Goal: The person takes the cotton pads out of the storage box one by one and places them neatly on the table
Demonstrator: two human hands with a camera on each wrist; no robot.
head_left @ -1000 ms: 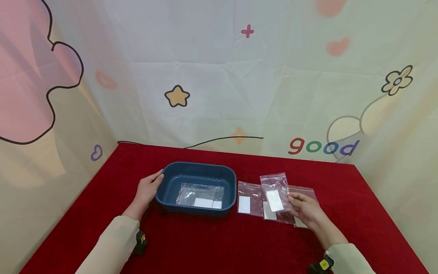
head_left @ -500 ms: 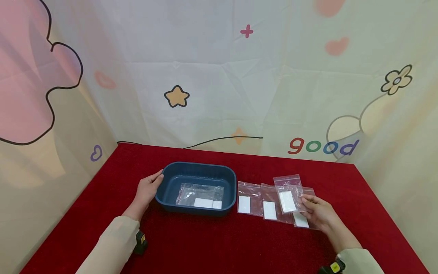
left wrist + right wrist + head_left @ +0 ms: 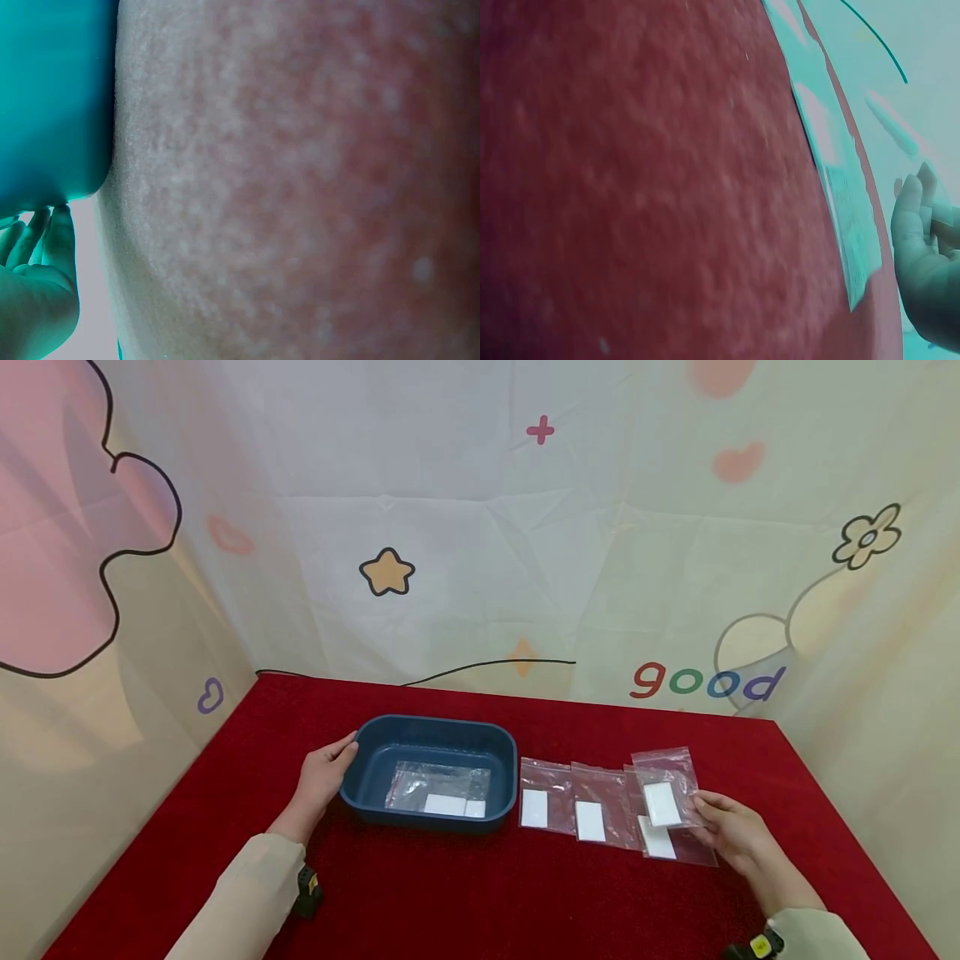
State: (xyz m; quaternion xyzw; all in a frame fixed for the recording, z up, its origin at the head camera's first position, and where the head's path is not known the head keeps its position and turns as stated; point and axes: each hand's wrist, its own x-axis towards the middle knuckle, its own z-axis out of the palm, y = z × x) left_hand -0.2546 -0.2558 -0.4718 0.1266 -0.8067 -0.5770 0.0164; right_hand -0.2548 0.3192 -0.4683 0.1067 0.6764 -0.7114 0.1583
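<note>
Bag [image 3: 663, 767] with a white piece [image 3: 662, 805] inside is pinched at its right edge by the right grip [image 3: 738, 837], held up over the rightmost of three more bags [image 3: 603, 787] lying in a row on the red desk [image 3: 465, 902]. Left grip [image 3: 322, 775]'s got hold of the blue tub [image 3: 435, 737] by its left end. More bagging [image 3: 427, 782] sits in the tub, can't really tell how many bags though.

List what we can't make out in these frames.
Head: part of the rightmost bag on the table, hidden behind the held bag.
Head: exact count of clear bags inside the blue tub; layers too indistinct.
Left wrist: tub's interior, hidden by its wall.
Right wrist: part of the right hand, cut off by the right edge.
</note>
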